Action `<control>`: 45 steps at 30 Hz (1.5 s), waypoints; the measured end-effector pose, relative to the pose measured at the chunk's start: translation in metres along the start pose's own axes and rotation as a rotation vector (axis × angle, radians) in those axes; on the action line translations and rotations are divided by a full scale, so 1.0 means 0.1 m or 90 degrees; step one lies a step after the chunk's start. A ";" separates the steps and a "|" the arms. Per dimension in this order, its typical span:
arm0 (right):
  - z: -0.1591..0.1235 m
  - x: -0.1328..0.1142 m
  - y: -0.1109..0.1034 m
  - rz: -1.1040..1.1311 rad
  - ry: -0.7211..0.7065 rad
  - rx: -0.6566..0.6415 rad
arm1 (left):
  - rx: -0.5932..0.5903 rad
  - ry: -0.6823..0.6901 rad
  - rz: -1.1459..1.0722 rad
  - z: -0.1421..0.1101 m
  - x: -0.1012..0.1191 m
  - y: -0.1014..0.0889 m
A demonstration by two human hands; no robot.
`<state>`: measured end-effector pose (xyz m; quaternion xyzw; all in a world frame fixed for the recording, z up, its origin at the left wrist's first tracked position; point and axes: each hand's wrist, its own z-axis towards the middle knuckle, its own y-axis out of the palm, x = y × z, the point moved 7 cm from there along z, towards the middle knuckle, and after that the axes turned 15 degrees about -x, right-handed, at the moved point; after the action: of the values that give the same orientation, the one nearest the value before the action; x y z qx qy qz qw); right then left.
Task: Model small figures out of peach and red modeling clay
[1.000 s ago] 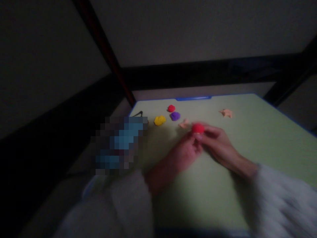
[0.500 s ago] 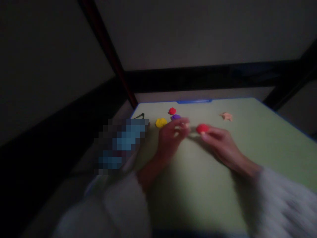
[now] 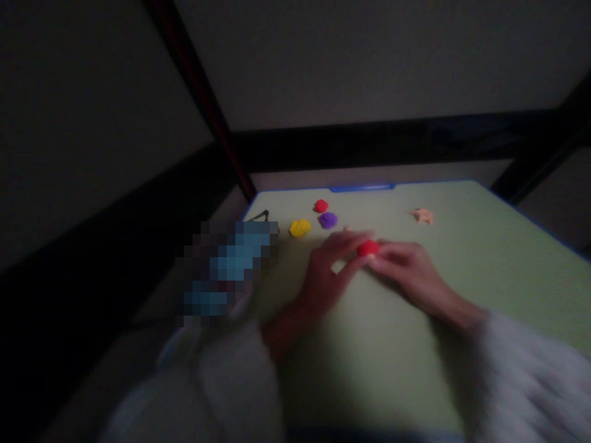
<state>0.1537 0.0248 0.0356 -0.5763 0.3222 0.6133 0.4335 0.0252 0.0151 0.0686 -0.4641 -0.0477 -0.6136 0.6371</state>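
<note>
A small red lump [image 3: 367, 248], which looks like modelling clay, is between my two hands above the light green board [image 3: 369, 369]. My right hand [image 3: 409, 264] pinches it from the right, thumb in front and fingers behind. From the left, my left hand [image 3: 330, 264] has its thumb and fingertips closed around the lump's other side. A pale spot shows at the red lump's lower edge, too blurred to tell from a fingertip. Just behind my left fingers a small pale piece [image 3: 347, 229] peeks out, mostly hidden.
Farther back lie a yellow lump [image 3: 300, 228], a purple lump [image 3: 328, 220] and another red lump [image 3: 321, 206]. At the right is a peach-coloured piece [image 3: 423, 215] with pointed ends. A blurred-out bluish item [image 3: 235, 258] is along the left edge. A blue clip [image 3: 362, 188] marks the board's far edge.
My left hand has moved right and toward me, from beside the purple lump to the red lump. My right hand has shifted slightly left with the red lump. The purple lump is now fully uncovered.
</note>
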 end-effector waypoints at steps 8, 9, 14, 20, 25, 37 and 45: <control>-0.01 0.02 -0.02 -0.012 0.000 0.009 | 0.001 0.009 -0.017 0.00 0.03 -0.01; -0.01 0.02 -0.02 -0.012 0.002 0.007 | -0.001 0.012 -0.017 0.00 0.03 -0.01; 0.00 0.02 -0.01 0.005 0.006 -0.010 | -0.014 0.023 -0.013 0.00 0.03 0.00; 0.00 0.04 0.00 0.056 0.012 -0.003 | -0.012 -0.020 -0.020 -0.03 -0.01 0.00; 0.00 0.07 0.00 0.085 0.003 0.006 | -0.002 0.021 -0.011 -0.03 0.03 -0.01; 0.00 0.04 0.01 0.071 0.026 0.006 | -0.019 0.023 -0.032 -0.02 0.04 0.05; 0.01 0.10 -0.16 0.054 0.049 0.068 | -0.005 -0.088 -0.082 -0.05 -0.17 0.04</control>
<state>0.1683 0.0339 0.0276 -0.5615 0.3949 0.5904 0.4245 0.0216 0.0237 0.0529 -0.5036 -0.1188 -0.6201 0.5897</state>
